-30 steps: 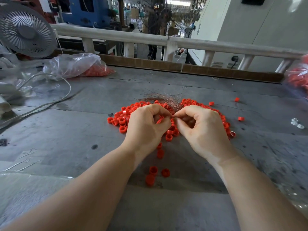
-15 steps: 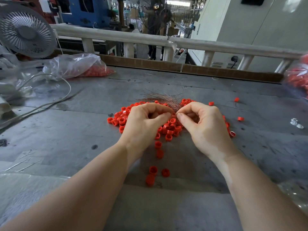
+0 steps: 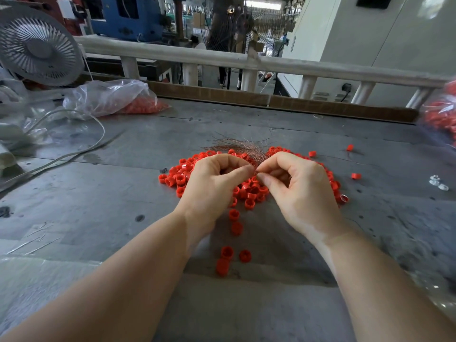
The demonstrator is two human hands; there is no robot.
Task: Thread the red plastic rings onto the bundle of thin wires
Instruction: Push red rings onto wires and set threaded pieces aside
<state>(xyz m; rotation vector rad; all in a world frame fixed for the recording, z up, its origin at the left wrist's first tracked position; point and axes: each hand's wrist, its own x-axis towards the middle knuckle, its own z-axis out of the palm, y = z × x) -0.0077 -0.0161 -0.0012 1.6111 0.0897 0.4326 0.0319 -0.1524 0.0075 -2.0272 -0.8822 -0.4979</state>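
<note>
Red plastic rings (image 3: 249, 191) lie in a loose heap on the grey table (image 3: 123, 193), under and around our hands, with the bundle of thin wires (image 3: 237, 146) fanning out just beyond our fingertips. Our left hand (image 3: 209, 183) and right hand (image 3: 298, 186) meet tip to tip over the heap, each with thumb and forefinger pinched on the near end of the wires; whether a ring sits between them we cannot tell. To do this step well, we judge we should keep the wire ends squeezed tight together so none strays outside the ring. Counting: one bundle, far too many heaped rings to number, three strays nearest us (image 3: 227, 253), and two bags of rings (image 3: 111, 97).
</note>
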